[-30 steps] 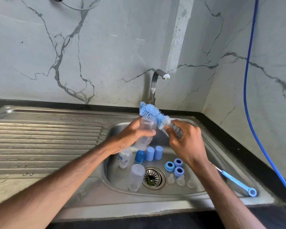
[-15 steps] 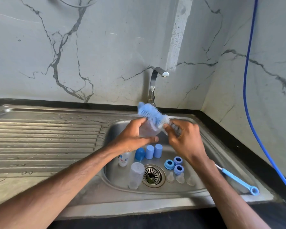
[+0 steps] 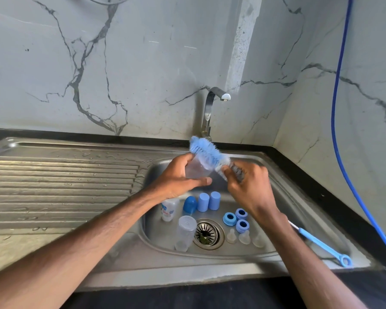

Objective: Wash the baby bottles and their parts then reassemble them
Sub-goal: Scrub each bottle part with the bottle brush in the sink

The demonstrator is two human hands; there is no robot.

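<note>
2 grips: left hand [image 3: 176, 182] fingers [image 3: 181, 157] round clear bottle [image 3: 197, 170], right hand [image 3: 252, 192] round bristly brush [image 3: 207, 152]

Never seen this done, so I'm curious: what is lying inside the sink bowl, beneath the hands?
A clear bottle, a printed bottle, three blue caps, three blue rings and three clear teats, around the drain. The left hand hides the printed bottle's top.

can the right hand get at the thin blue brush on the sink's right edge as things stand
Probably not right now: the right hand grips the bottle brush. The thin blue brush lies uncovered on the sink rim beside that forearm, so with the hand freed the way looks open.
</note>
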